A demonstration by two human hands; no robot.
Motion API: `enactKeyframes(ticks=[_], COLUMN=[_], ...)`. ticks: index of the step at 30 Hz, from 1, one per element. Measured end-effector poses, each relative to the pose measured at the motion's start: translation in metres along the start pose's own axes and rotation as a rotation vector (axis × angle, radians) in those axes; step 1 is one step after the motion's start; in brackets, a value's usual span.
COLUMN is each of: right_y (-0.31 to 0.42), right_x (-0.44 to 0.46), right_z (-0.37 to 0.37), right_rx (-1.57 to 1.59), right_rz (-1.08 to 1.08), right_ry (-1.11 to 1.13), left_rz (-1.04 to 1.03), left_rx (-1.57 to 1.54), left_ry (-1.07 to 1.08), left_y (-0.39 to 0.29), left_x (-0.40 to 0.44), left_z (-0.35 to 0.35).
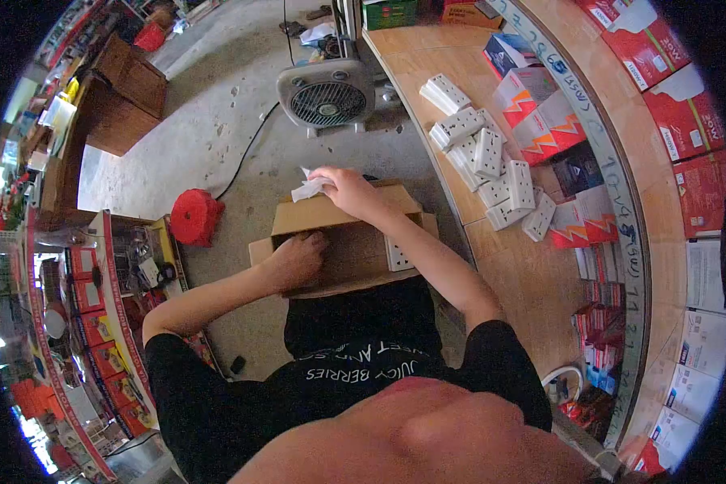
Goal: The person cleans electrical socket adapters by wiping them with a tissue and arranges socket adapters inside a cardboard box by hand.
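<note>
An open cardboard box (355, 256) rests at my lap with its flaps spread. My left hand (300, 256) reaches inside at the box's left end, its fingers curled; what it holds, if anything, is hidden. Above the far flap, my right hand (340, 190) is closed on a crumpled white wrapper (308, 190). One white power strip (398, 255) stands inside the box at its right end. More white power strips (489, 153) lie in a loose pile on the wooden counter to the right.
A grey box fan (326, 95) stands on the floor ahead, its black cable trailing left. Near the left shelves sits a red roll (196, 218). Red and white boxes (585, 218) line the wooden counter (512, 274). A wooden cabinet (125, 101) stands at upper left.
</note>
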State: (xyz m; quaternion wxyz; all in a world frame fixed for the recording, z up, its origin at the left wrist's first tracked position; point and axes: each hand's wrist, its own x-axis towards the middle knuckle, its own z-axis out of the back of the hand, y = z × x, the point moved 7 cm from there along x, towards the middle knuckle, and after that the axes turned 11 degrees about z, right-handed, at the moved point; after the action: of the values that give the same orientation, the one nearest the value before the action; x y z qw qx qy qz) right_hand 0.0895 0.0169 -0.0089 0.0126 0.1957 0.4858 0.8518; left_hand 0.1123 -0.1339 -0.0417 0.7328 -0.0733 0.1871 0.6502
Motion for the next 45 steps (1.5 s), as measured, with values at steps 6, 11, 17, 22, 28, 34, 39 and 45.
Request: enactKeyframes(ticks=[6, 11, 17, 22, 28, 34, 39, 45], right_y=[-0.006, -0.005, 0.002, -0.002, -0.002, -0.015, -0.075, -0.014], right_x=[-0.001, -0.001, -0.001, 0.0, 0.0, 0.0, -0.006, 0.002], right_z=[-0.004, -0.005, -0.003, -0.007, -0.011, -0.013, -0.038, 0.029], right_rx=[0.045, 0.007, 0.041, 0.017, 0.005, 0.056, 0.361, -0.097], right_rz=[0.009, 0.046, 0.033, 0.009, 0.037, 0.01, -0.105, -0.178], right_ry=[0.004, -0.007, -0.004, 0.038, 0.05, -0.008, -0.082, -0.297], left_rz=[-0.071, -0.037, -0.181, -0.15, -0.013, -0.053, 0.07, 0.161], left_rx=[-0.115, -0.223, -0.297, -0.381, -0.863, -1.1, -2.103, -2.742], left_ry=[-0.362, -0.05, 0.193, 0.14, -0.086, -0.304, -0.699, -0.744], left_y=[-0.002, 0.01, 0.011, 0.014, 0.022, 0.035, 0.069, 0.111], left_x=[-0.009, -0.004, -0.013, -0.016, -0.016, -0.028, -0.003, 0.048], left_z=[0.031, 0.009, 0.027, 0.051, 0.106, 0.148, 0.127, 0.129])
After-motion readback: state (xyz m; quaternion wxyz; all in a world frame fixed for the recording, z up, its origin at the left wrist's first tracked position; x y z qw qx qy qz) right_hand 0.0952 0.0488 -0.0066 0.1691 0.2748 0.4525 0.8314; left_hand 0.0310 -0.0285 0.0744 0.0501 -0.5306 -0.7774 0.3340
